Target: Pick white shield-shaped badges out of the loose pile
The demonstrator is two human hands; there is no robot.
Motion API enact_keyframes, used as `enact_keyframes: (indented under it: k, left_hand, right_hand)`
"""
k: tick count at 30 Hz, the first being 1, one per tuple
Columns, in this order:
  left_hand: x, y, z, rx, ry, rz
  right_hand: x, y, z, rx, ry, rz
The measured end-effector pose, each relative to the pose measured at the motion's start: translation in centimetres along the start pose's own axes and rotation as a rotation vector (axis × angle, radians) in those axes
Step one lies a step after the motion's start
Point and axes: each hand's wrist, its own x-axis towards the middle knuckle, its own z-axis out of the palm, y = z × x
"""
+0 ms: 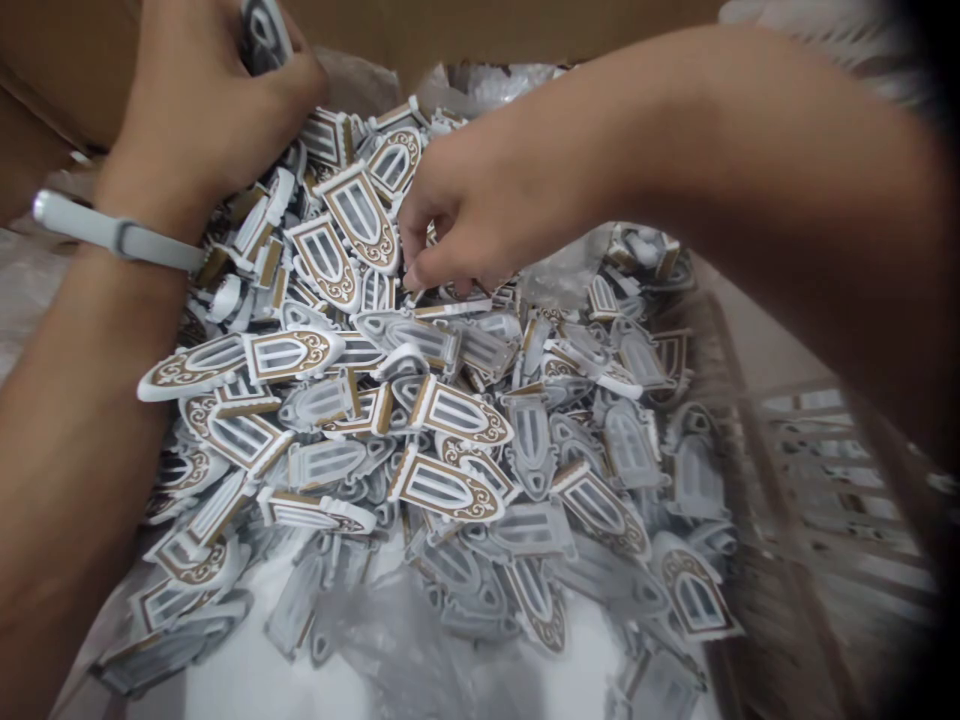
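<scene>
Small arched window-shaped pieces, white and grey with gold-brown scrollwork, lie in a large loose heap, some face up and others showing grey backs. At the upper left, my left hand is closed around a grey piece; a pale band circles that wrist. My right hand reaches into the upper middle of the heap, its thumb and fingers pinched together low over the pieces. Whatever sits between those fingertips is hidden. Just left of them lies a face-up gold-trimmed piece.
Brown cardboard walls rise behind the heap. Clear plastic film lies at the front, over a white surface. On the right, blurred rows of pale pieces stand beyond the heap.
</scene>
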Motion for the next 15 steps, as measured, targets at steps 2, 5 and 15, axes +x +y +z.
enact_keyframes:
  k: [2, 5, 15]
  left_hand:
    - [0.08, -0.25, 0.05, -0.011, 0.003, 0.008]
    - [0.21, -0.53, 0.14, -0.019, 0.009, 0.015]
    - [0.22, -0.29, 0.28, -0.015, 0.021, 0.003]
  right_hand:
    - [-0.01, 0.03, 0.00, -0.005, 0.010, 0.009]
    - [0.03, 0.07, -0.06, -0.016, 0.014, 0.010]
    - [0.15, 0.24, -0.01, -0.013, -0.016, -0.006]
